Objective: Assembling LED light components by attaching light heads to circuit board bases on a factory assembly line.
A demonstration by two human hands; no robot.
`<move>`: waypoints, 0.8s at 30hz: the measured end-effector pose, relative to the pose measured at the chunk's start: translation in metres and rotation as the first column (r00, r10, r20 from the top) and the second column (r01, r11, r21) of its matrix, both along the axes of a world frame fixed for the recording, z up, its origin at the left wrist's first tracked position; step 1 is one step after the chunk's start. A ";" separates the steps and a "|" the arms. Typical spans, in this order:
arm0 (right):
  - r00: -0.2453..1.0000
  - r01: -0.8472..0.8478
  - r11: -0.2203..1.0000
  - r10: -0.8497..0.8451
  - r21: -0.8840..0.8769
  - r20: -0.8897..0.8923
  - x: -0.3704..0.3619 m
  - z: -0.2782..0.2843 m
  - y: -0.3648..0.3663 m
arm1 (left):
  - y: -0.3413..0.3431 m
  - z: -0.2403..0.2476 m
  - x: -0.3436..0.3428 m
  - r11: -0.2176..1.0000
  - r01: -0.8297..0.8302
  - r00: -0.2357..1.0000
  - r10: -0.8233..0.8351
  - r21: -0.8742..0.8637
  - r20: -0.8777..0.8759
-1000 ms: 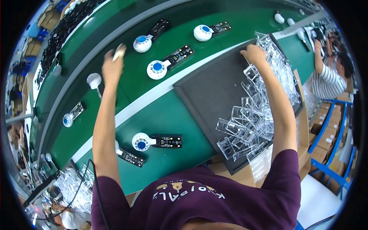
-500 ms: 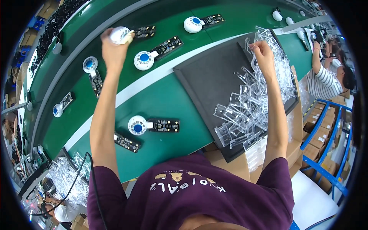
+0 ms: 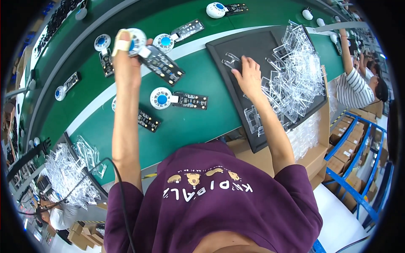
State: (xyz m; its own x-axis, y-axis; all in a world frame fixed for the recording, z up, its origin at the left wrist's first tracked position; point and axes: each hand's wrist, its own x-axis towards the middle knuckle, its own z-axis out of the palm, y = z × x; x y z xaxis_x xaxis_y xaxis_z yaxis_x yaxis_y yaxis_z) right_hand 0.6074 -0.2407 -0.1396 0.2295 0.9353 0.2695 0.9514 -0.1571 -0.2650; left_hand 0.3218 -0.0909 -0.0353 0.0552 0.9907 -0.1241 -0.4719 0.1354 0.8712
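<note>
My left hand (image 3: 128,63) grips a round white device (image 3: 139,39) with a blue centre, raised above the bench. A black circuit board (image 3: 164,66) hangs from that device toward the right. A pale wrap covers one finger of this hand. My right hand (image 3: 250,79) is over the black tray (image 3: 223,46), its thumb and fingers apart. Just beyond its fingertips lies a single clear plastic bracket (image 3: 230,60); I see no firm hold on it. Right of the hand is a heap of similar clear brackets (image 3: 299,71).
Another white device with its board (image 3: 161,98) lies on the green bench (image 3: 190,130). A further circuit board (image 3: 148,121) is partly behind my left forearm. More devices (image 3: 163,42) sit along the green belt (image 3: 84,55). Clear parts (image 3: 69,173) fill a tray at left; a co-worker (image 3: 358,86) stands at right.
My left hand has brought the device nearer, its board now showing. My right hand has moved left from the heap's far edge, and a single bracket now lies apart on the tray.
</note>
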 end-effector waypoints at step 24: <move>0.939 -0.242 0.915 0.304 0.322 -0.160 -0.145 0.075 0.020 | -0.049 -0.003 0.030 0.993 -0.115 0.992 0.115 -0.007 -0.055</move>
State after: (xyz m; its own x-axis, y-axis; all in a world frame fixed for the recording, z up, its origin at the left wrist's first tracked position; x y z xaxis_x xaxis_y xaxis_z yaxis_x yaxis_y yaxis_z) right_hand 0.4626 -0.2209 -0.0651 0.0552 0.8547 0.5162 0.8667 0.2157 -0.4497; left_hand 0.3514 -0.1403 -0.0386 -0.0659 0.9888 -0.1340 -0.4372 0.0921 0.8946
